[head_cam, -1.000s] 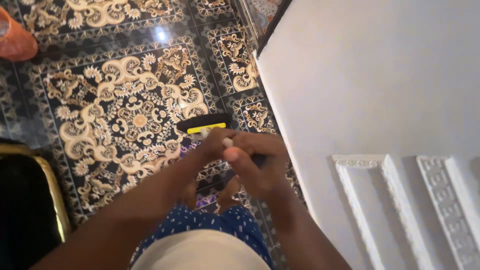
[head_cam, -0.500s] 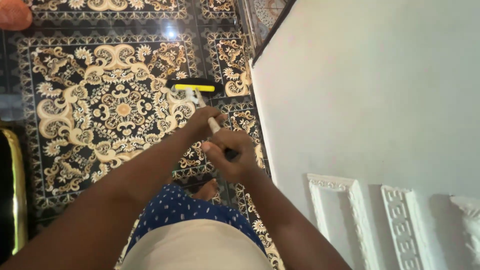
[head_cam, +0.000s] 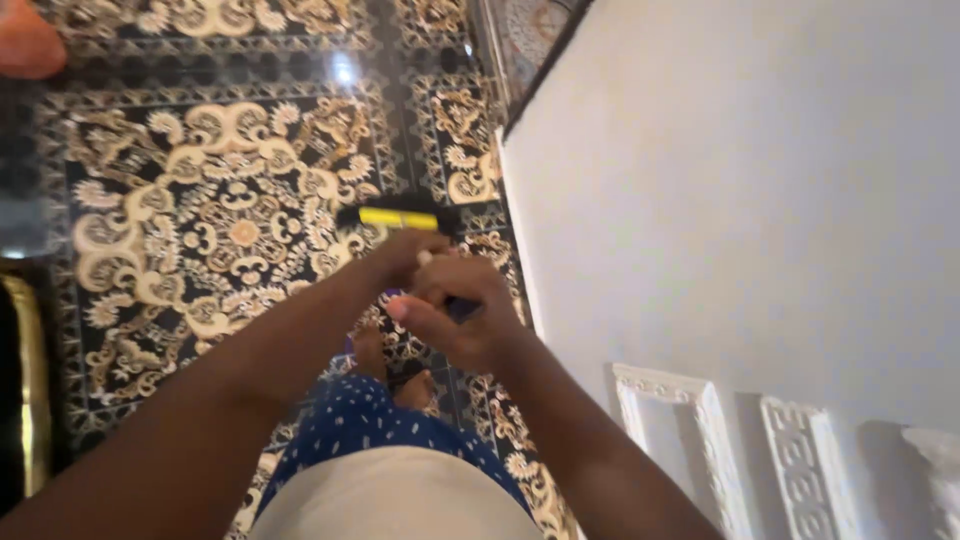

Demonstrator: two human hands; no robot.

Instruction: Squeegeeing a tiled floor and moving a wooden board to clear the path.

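Observation:
Both my hands grip the pale handle of a long broom. My left hand [head_cam: 400, 258] holds it lower down, my right hand [head_cam: 462, 312] higher up, closer to me. The broom head [head_cam: 398, 217], black with a yellow band, rests on the patterned tile floor [head_cam: 200, 200] close to the base of the white wall [head_cam: 720, 180]. The handle is almost fully hidden by my fingers. My bare feet [head_cam: 395, 370] show below my hands, under blue dotted shorts.
The white wall runs along the right, with raised moulding panels [head_cam: 690, 440] low on it. A gold-edged dark piece of furniture [head_cam: 25, 400] stands at the left edge. An orange object [head_cam: 25, 45] lies at the top left.
The broom head swung out along the floor toward the wall's corner, then came back nearer to my feet. My hands moved with it. The view shifted slightly.

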